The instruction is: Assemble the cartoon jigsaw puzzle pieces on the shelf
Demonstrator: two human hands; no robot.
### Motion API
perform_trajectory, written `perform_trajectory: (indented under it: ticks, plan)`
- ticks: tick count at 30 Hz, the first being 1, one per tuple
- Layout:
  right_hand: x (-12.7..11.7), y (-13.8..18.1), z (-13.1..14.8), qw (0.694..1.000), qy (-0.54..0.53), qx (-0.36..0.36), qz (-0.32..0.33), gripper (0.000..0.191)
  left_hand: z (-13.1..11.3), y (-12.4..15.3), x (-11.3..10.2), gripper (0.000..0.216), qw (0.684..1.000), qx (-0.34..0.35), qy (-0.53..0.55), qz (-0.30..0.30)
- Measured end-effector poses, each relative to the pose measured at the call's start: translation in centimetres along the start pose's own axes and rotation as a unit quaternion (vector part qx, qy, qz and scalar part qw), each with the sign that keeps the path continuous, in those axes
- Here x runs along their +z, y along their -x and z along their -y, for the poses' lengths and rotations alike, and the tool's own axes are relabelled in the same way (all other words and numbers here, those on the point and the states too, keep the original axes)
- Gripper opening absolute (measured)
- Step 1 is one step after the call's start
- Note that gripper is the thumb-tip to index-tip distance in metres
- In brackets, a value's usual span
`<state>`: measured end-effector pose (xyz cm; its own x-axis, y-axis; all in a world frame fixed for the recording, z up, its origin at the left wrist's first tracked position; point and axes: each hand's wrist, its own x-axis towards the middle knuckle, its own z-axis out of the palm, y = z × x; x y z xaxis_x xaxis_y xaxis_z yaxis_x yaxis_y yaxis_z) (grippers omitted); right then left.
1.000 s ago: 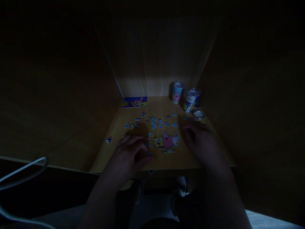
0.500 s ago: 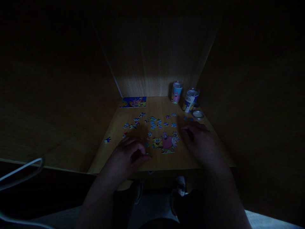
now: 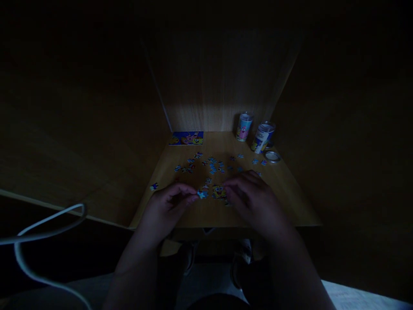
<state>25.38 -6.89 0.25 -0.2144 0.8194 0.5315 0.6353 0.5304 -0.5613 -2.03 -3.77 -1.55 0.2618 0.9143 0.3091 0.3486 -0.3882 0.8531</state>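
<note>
My left hand (image 3: 171,206) pinches a light-blue jigsaw puzzle piece (image 3: 202,195) between thumb and fingertips, just left of the joined part of the puzzle (image 3: 219,192). That part shows a yellow cartoon face; most of the rest lies hidden under my right hand (image 3: 253,200). The fingers of my right hand are bent and close together over it, and whether they hold a piece cannot be made out. A couple of puzzle pieces (image 3: 208,181) lie just above the pinched one. Farther back, several loose blue puzzle pieces (image 3: 213,165) are scattered on the wooden tabletop (image 3: 193,217).
At the back right stand two clear-lidded cartoon canisters (image 3: 244,127), with a round metal lid (image 3: 272,156) in front. A blue picture card (image 3: 186,138) lies at the back left. Wooden panels (image 3: 219,86) enclose the top. A white cable (image 3: 51,219) loops at the left.
My left hand has moved up and right with a blue piece now visible in its fingertips. My right hand has moved left, over the joined puzzle part. The view has shifted slightly.
</note>
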Motion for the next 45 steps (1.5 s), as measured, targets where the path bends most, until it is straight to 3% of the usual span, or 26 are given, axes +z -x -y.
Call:
perform_trajectory:
  ticks: [4,9,15,20,23,26,34,45]
  plan:
    - [1.6,-0.2,1.3,0.998,-0.056,-0.033,0.011,0.013,0.0,0.1,-0.1,0.012,1.000,0.014,0.009,0.002]
    - [3.3,-0.1,2.0,0.996,-0.085,-0.022,0.010,0.016,-1.0,0.7,0.8,0.006,0.999,0.032,-0.002,-0.015]
    - [2.0,0.0,1.1,0.990,-0.138,0.031,-0.002,0.010,-1.8,0.6,3.0,0.007,0.991,0.104,-0.071,-0.053]
    - [-0.6,0.3,-2.0,0.986,-0.086,0.119,-0.084,0.013,-2.5,0.7,5.0,0.027,0.936,0.226,-0.265,0.055]
    - [-1.0,0.6,-3.9,0.982,-0.048,0.156,-0.096,0.017,-3.3,1.0,6.0,0.053,0.914,0.222,-0.315,0.128]
    - [-0.7,0.8,-4.7,0.978,-0.027,0.186,-0.091,0.018,-3.8,1.2,6.4,0.055,0.911,0.205,-0.318,0.166]
    - [-0.3,0.2,-4.2,0.989,0.000,0.148,-0.001,0.016,-3.5,1.0,6.1,0.037,0.921,0.213,-0.284,0.159]
    - [-0.4,0.2,-4.5,0.992,0.016,0.119,0.027,0.015,-3.9,1.0,6.0,0.032,0.920,0.216,-0.281,0.165]
